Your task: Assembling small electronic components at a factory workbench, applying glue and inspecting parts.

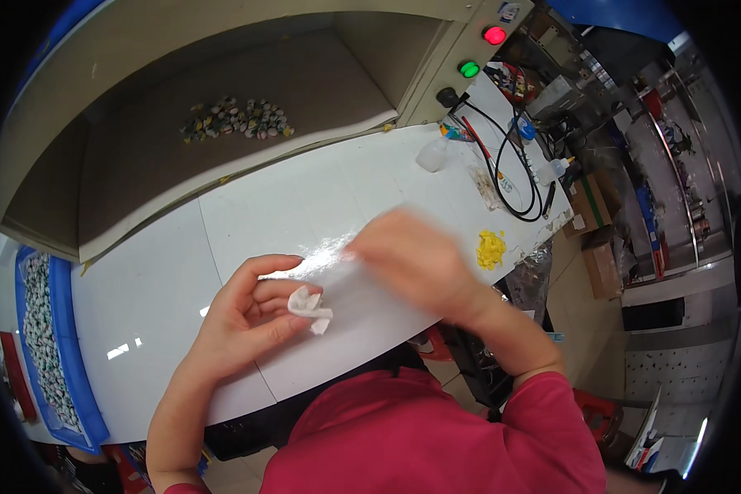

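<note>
The thumb and fingers of the left hand (247, 317) pinch a crumpled white scrap (307, 311), thin and soft like tissue or cloth, which is held up over the table (152, 288) near its front edge. Taking that scrap as the clock's centre, with 12 at the top of the view, the right hand (412, 255) is at 2 o'clock, apart from it; motion blurs its fingers, so I cannot tell whether they hold anything. Beyond the right hand, between 2 and 3, a pile of yellow flakes (491, 249) lies on the table. Past 1 o'clock stands a translucent container (432, 155), and farther out at 2 a black cable (500, 165) loops. At 9 o'clock is a blue tray (92, 421) full of small, mostly pale pieces (45, 337). At 11, similar small pieces (263, 120) sit inside a beige cabinet (431, 111), whose red lamp (494, 35) and green lamp (468, 68) glow at 1.
</note>
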### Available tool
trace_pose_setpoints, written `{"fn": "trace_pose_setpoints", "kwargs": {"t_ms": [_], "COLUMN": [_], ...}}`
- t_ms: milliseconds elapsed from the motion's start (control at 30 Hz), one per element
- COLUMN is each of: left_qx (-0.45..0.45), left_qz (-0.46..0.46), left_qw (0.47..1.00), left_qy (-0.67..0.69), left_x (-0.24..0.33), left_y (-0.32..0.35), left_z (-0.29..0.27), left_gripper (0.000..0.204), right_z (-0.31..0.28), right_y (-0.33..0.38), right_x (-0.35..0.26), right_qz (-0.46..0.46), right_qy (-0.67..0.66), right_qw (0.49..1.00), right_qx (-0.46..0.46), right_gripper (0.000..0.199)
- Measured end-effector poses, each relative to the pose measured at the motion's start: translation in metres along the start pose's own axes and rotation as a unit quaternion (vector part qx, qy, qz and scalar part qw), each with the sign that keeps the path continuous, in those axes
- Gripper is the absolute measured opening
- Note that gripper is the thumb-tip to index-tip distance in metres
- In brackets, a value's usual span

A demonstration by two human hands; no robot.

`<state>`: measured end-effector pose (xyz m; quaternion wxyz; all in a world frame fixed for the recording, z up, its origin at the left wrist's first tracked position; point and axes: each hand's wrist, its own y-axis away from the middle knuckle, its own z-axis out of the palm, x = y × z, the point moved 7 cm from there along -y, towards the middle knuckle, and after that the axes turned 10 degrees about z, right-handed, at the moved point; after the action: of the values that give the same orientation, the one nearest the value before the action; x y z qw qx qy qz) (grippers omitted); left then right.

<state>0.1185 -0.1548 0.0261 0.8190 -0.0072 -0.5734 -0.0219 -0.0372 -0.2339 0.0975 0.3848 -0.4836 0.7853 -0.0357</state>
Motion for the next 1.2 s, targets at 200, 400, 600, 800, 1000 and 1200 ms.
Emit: {"fn": "trace_pose_setpoints", "kwargs": {"t_ms": [200,400,600,800,1000,1200], "left_qx": [-0.022,0.011,0.027,0.086,0.094,0.107], "left_qz": [0.025,0.006,0.067,0.014,0.066,0.052], "left_qw": [0.992,0.989,0.978,0.993,0.989,0.987], "left_qy": [-0.124,-0.144,-0.195,-0.083,-0.093,-0.105], "left_x": [-0.006,-0.011,-0.016,-0.031,-0.039,-0.037], "left_y": [0.000,0.004,-0.002,-0.015,-0.021,-0.012], "left_z": [-0.027,-0.036,-0.017,0.015,0.024,0.024], "left_gripper": [0.018,0.012,0.011,0.017,0.024,0.018], "right_z": [-0.084,-0.056,-0.055,0.008,0.025,0.053], "right_y": [0.025,0.018,0.012,0.039,0.054,0.053], "right_x": [0.118,0.157,0.151,0.045,0.015,0.047], "right_qz": [0.292,0.359,0.357,0.169,0.134,0.209], "right_qy": [-0.022,0.111,0.101,-0.232,-0.285,-0.326], "right_qw": [0.934,0.921,0.929,0.951,0.947,0.920], "right_qx": [0.203,0.099,0.010,-0.113,-0.066,-0.062], "right_gripper": [0.022,0.037,0.033,0.030,0.028,0.023]}}
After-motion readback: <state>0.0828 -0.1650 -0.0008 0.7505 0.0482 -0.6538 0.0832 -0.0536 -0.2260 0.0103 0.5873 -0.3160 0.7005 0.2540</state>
